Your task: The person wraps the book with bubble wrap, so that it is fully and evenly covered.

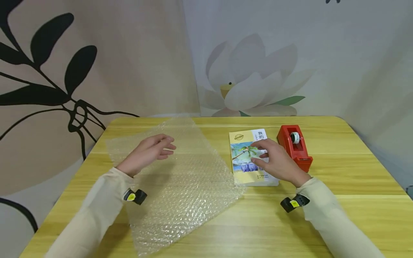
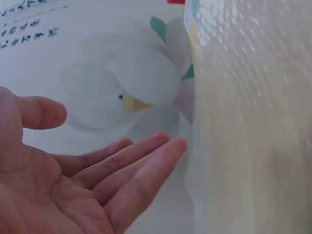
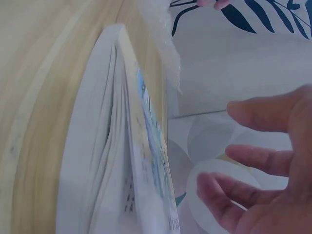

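A sheet of bubble wrap [image 1: 190, 186] lies flat across the left half of the table, its far corner reaching the back edge. Above it hovers my left hand [image 1: 150, 150], fingers loosely extended and holding nothing; the left wrist view shows the open palm [image 2: 63, 190] beside the wrap. A paperback book [image 1: 243, 177] with a palm-tree cover lies right of the wrap, whose right corner meets the book's lower left. Over the book is my right hand [image 1: 277, 161], thumb and fingers apart; in the right wrist view a gap separates them from the book [image 3: 92, 161].
A red tape dispenser [image 1: 292, 143] with a roll of tape stands just right of the book, near my right hand. The wooden table [image 1: 348, 168] ends at the back against a curtain [image 1: 145, 64] printed with leaves and a flower.
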Demonstrator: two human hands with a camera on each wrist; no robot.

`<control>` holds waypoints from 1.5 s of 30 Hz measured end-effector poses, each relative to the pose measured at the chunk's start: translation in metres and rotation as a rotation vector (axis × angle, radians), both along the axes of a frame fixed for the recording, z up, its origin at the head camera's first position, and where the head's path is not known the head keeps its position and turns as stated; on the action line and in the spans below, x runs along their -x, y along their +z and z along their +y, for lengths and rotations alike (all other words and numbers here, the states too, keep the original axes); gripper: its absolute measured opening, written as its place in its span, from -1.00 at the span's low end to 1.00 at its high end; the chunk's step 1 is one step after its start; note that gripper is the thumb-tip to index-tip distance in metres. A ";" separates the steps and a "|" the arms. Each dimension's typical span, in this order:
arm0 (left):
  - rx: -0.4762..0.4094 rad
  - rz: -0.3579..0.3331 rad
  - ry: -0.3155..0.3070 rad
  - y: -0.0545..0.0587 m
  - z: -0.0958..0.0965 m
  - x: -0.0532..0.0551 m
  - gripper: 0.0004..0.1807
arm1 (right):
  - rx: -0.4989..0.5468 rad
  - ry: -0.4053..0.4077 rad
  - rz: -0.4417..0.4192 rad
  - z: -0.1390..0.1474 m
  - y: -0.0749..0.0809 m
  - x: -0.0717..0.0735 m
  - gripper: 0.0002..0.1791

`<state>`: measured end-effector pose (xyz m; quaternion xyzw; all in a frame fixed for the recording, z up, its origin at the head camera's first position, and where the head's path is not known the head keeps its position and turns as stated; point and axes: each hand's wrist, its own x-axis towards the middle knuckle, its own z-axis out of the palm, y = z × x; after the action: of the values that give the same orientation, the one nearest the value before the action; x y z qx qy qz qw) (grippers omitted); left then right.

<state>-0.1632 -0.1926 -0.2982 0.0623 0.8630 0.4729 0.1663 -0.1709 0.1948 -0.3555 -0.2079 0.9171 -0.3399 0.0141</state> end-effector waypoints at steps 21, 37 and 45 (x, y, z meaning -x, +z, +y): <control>-0.209 -0.050 -0.137 -0.016 0.069 0.034 -0.45 | -0.135 -0.100 -0.035 0.020 -0.005 -0.005 -0.26; -0.261 -0.127 -0.140 -0.023 0.112 0.046 -0.40 | -0.093 -0.096 -0.082 0.028 -0.013 -0.007 -0.24; -0.262 -0.149 -0.123 -0.030 0.131 0.051 -0.41 | -0.084 -0.099 -0.108 0.031 -0.019 -0.005 -0.23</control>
<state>-0.2144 -0.0613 -0.3278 0.1012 0.7737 0.5737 0.2490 -0.1659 0.2263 -0.3745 -0.1431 0.9376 -0.3122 0.0553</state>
